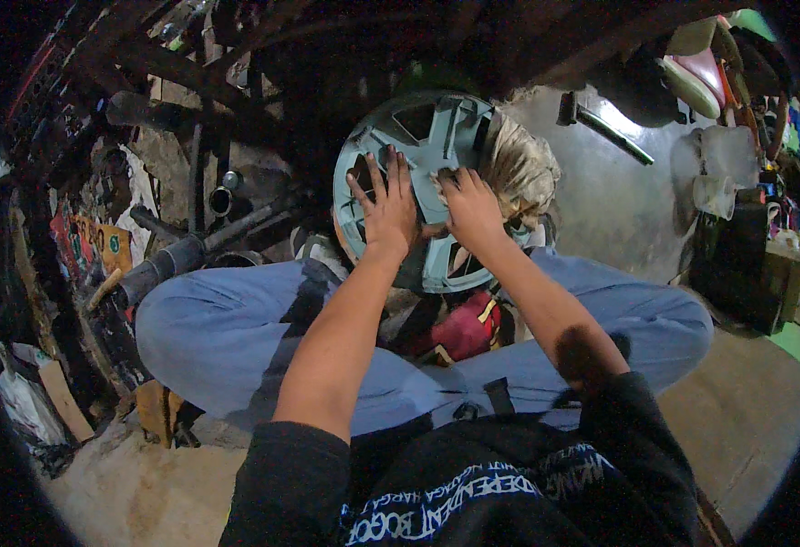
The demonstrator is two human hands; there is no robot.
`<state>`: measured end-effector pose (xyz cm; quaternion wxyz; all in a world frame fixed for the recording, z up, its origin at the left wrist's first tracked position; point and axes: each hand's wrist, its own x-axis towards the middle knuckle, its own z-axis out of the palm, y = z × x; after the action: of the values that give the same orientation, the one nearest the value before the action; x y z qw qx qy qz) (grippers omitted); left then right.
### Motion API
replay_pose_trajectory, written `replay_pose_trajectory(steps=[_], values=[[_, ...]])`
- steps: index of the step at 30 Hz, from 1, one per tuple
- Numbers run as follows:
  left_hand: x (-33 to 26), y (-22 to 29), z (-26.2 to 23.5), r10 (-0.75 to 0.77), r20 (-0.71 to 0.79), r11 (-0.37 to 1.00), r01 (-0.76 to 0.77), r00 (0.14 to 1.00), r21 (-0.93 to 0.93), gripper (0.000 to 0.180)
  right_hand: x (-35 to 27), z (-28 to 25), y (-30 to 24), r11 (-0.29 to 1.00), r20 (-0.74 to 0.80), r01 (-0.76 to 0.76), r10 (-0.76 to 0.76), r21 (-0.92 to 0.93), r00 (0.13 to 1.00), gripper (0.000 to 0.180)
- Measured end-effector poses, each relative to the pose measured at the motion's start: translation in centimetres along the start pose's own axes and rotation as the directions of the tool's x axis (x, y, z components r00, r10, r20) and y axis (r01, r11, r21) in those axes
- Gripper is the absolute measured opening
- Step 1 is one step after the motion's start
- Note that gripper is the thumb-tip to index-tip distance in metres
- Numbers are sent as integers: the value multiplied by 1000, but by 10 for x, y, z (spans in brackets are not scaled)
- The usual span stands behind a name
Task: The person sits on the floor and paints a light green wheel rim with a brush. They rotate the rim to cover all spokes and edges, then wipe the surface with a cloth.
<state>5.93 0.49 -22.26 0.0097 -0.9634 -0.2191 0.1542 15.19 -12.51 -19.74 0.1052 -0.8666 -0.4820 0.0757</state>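
A pale grey-blue spoked wheel rim [436,137] stands in front of me between my bent knees. My left hand [388,208] lies on its left side, fingers spread across the spokes. Near the hub, my right hand [473,208] presses down with its fingers bent together. A small pale bit shows at those fingertips, too little of it to name. Right beside the rim's right edge is a crumpled, dirty beige cloth or sack [520,169]. Below the rim, between my legs, lies a dark red and yellow fabric piece [468,328].
Dark metal pipes [176,260] and clutter crowd the left. On the right, a dark bar [614,135] lies on the shiny grey floor [592,196]. Farther right are a translucent container [728,153], a smaller tub [714,195] and a dark box [737,264].
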Motion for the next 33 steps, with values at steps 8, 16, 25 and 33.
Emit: replay_pose_trajectory(steps=[8,16,25,33], values=[[-1,-1,1,37,-15,993,-38,999,-107,123,39,12,-12,999,-44,-18,20,36,999,44],[3,0,17,10,-126,1000,-7,992,25,98,-49,-7,6,987,27,-19,15,158,1000,52],[5,-2,30,-2,-294,975,-63,956,-212,79,-36,-7,-1,958,-72,-172,193,230,979,32],[5,-1,27,6,-290,986,-54,957,-160,79,-45,-15,-27,938,279,346,-336,14,900,20]])
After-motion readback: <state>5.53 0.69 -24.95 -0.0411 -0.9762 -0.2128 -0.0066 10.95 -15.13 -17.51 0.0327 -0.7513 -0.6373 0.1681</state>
